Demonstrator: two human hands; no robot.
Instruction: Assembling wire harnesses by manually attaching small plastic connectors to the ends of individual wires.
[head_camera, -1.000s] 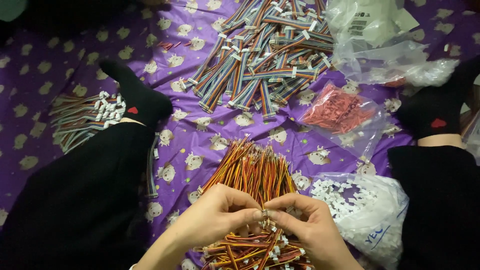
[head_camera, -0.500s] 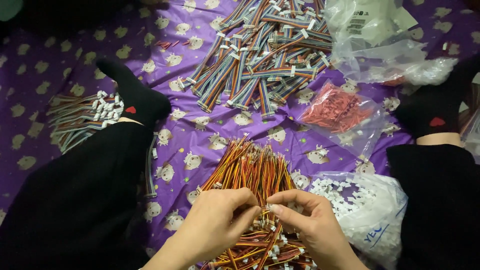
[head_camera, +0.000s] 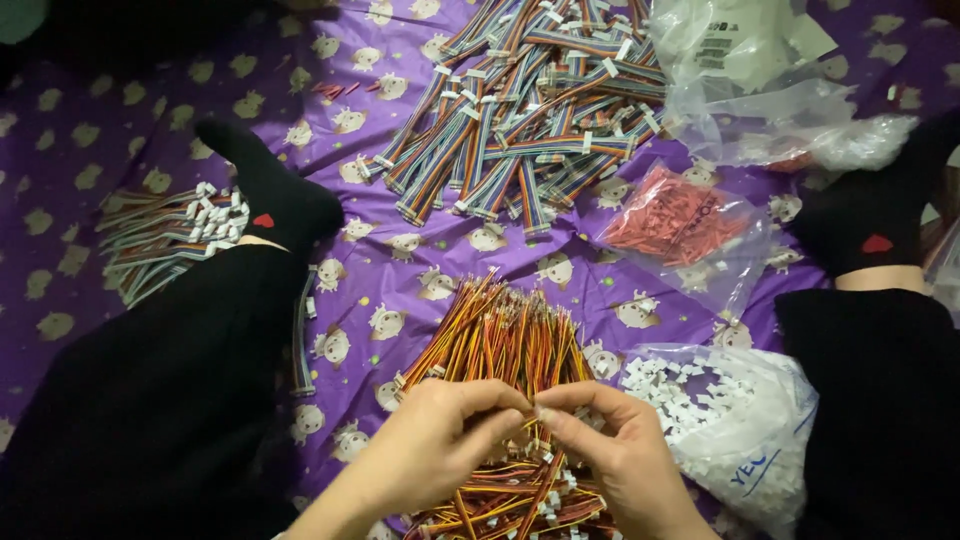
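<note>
We see both hands meeting low in the middle of the view, right over a heap of thin red, yellow and black wire leads (head_camera: 500, 345) that lies on the purple patterned cloth (head_camera: 400, 270) between the person's black-clad legs. The left hand (head_camera: 440, 440) has its fingers curled in, thumb and forefinger drawn narrow to a pinch; the right hand (head_camera: 610, 450) does the same, its fingertips pressed close against those of the left. Between the two pinches there seems to be a single lead or a small white connector, though it is too small and too covered by the fingers for us to tell which. The near end of the heap, with its white plugs, is partly hidden under the hands and cut off by the lower edge.

Well apart at the top lies a pile of rainbow ribbon cables (head_camera: 520, 110). Beside the right hand sits a clear bag of white connectors (head_camera: 720, 410), its far side hidden by the right leg. A bag of red parts (head_camera: 680, 220) lies above it, contents blurred
</note>
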